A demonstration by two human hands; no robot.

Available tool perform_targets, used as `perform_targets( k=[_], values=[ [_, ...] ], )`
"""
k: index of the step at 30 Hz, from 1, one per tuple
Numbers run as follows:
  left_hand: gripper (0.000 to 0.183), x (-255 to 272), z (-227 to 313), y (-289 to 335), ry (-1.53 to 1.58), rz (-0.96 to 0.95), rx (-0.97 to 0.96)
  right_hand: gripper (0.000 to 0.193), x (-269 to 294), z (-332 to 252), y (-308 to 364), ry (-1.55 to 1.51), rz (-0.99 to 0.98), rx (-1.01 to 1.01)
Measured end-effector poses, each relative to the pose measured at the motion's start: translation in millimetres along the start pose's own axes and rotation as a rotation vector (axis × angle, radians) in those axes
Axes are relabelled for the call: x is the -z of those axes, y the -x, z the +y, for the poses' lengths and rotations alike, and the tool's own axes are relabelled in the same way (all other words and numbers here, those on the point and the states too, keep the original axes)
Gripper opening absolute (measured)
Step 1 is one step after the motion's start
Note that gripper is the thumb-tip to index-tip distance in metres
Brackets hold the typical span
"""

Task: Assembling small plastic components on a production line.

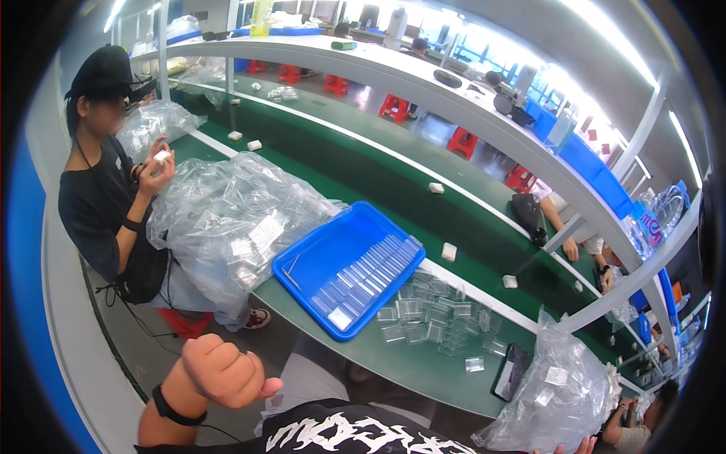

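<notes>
Clear plastic cases partly arranged, by my judgement: rows fill part of the blue tray beyond and right of the left hand, while a loose pile lies unsorted farther right, between both hands. Left hand: curled into a fist, nothing visible in it. Right hand: mostly out of frame by the plastic bag; cannot tell its grip.

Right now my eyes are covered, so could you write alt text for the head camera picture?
A person's bare, curled left hand hovers beside a dark green worktable, the right hand just showing by the bottom of a crinkled clear plastic bag. On the worktable, a shallow blue rectangular tray holds rows of clear rectangular plastic pieces; more pieces lie scattered nearby.
</notes>
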State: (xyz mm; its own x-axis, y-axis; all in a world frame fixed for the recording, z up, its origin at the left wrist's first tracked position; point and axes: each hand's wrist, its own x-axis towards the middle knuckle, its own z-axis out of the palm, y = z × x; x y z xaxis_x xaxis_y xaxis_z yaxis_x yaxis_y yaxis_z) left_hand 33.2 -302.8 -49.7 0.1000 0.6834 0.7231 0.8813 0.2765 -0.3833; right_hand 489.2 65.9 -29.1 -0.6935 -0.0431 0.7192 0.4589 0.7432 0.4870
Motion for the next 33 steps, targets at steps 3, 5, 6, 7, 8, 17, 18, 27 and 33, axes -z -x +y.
perform_targets(
  k=[3,5,6,7,8,17,18,27,33],
  values=[
    [0.04,4.5,-16.3,-17.7,-0.008,-0.005,-0.119,0.059,12.3,18.8,-22.1,-0.01,-0.029,0.166],
    [0.039,11.3,-25.6,-32.9,0.041,-0.03,-0.209,0.058,18.4,34.9,-43.5,-0.015,-0.035,0.227],
    [0.042,11.3,-30.1,-41.2,0.051,-0.016,-0.255,0.051,20.0,45.0,-55.2,-0.072,-0.079,0.297],
    [0.042,11.2,-32.2,-50.3,0.048,-0.014,-0.251,0.044,19.0,53.7,-69.8,-0.133,-0.124,0.37],
    [0.042,8.1,-32.6,-61.4,0.084,-0.002,-0.29,0.044,18.8,57.7,-80.1,-0.125,-0.122,0.365],
    [0.041,-33.8,-28.1,-247.9,0.236,0.246,-0.663,0.045,-48.6,40.7,-261.8,-0.182,0.11,0.729],
    [0.042,-40.3,-24.6,-272.0,0.281,0.224,-0.672,0.044,-54.2,31.0,-294.0,-0.175,0.122,0.767],
    [0.03,-83.2,-46.1,-448.6,-0.183,0.558,-0.906,0.029,-144.6,77.5,-417.5,0.346,0.192,0.66],
    [0.034,-113.1,-153.3,-442.1,-0.609,0.314,-0.636,0.026,-115.6,158.7,-364.7,0.515,0.141,0.512]
  ],
)
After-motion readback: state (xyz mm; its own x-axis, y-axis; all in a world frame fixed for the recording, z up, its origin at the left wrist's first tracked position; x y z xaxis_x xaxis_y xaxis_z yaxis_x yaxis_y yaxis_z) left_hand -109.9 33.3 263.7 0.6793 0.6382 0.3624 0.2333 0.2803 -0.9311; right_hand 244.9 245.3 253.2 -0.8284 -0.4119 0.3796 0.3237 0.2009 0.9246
